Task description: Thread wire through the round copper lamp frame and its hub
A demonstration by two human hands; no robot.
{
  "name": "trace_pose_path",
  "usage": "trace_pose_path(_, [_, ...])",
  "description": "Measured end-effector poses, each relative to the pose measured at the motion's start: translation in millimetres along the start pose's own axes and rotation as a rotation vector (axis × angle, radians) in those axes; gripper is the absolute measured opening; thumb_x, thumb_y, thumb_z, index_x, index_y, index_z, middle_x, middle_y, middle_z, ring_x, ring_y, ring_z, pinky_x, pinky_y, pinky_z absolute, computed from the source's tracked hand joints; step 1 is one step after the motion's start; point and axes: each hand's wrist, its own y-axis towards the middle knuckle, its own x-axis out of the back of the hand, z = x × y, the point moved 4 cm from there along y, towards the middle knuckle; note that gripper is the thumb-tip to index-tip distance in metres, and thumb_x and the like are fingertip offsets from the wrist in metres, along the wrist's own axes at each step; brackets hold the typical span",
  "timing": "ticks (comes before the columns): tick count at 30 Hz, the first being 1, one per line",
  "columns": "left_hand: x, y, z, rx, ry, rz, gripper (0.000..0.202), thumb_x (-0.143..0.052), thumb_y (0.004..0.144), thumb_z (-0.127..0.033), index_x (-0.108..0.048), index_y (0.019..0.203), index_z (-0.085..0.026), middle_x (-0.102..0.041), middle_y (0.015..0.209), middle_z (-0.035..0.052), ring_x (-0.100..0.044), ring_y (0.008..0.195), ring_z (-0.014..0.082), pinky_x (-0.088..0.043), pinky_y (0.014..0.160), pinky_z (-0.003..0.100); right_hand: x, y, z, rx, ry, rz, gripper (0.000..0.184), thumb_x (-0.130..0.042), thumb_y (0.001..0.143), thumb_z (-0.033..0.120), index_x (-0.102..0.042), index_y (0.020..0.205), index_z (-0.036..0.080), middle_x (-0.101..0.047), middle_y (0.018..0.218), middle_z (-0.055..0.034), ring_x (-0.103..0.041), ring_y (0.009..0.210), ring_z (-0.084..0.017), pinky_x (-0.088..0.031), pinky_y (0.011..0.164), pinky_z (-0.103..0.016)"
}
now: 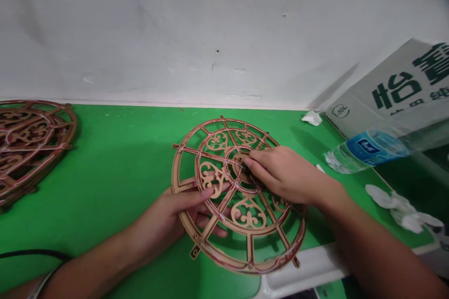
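Hands on wooden disc [242,205]: L [175,215] grip round rim, R [280,173] pinch at hub.

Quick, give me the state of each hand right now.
Left hand: closed on the lower-left edge of the round wooden frame, thumb on top.
Right hand: fingertips pressed at the frame's centre hub; whether it grips anything cannot be told.

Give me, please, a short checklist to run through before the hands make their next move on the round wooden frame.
1. Left hand grips the round wooden frame at its near-left rim, thumb on top: ok.
2. Right hand fingertips sit at the hub: ok.
3. Frame lies fully on the green table: not ok, its near edge is lifted.
4. Water bottle lies apart from the frame: ok.
5. Stack of similar frames out of the way, far left: ok.
6. What the right fingers pinch: cannot tell.
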Motion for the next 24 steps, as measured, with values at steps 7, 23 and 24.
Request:
trace_pose_path(7, [-0.1, -0.5, -0.4, -0.005, 0.037, -0.003, 0.063, -0.076, 0.076, -0.038, -0.065, 0.131, -0.008, -0.078, 0.101, 0.0180, -0.071, 0.062, 0.0180, -0.063, 0.061, 0.029, -1.4, -0.4, -0.2, 0.034, 0.084, 0.017, 0.042, -0.029, 0.107, 0.038, -0.050, 0.077, 0.017, -0.055, 0.073, -0.0015, -0.041, 0.065, -0.012, -0.026, 0.067, -0.031])
trace_pose_path(23, [-4.7, -5.7, -5.0, -0.029, -0.004, -0.051, 0.048, -0.089, 0.062, -0.028, -0.077, 0.107, -0.014, -0.079, 0.101, 0.0124, -0.075, 0.075, 0.0182, -0.065, 0.065, 0.022, -7.9, -1.0, 12.4, -0.069, -0.121, 0.006, 0.045, -0.021, 0.107, 0.041, -0.055, 0.089, 0.019, -0.066, 0.081, -0.0057, -0.055, 0.068, -0.019, -0.021, 0.065, -0.034])
trace_pose_path(24, [-3.9, -5.1, -3.9, -0.028, -0.003, -0.052, 0.050, -0.090, 0.062, -0.028, -0.076, 0.108, -0.014, -0.079, 0.101, 0.0126, -0.075, 0.075, 0.0185, -0.064, 0.065, 0.022, -8.5, -0.4, 12.8, -0.067, -0.129, 0.000, 0.044, -0.022, 0.107, 0.040, -0.055, 0.090, 0.019, -0.066, 0.081, -0.0058, -0.053, 0.066, -0.019, -0.020, 0.065, -0.034])
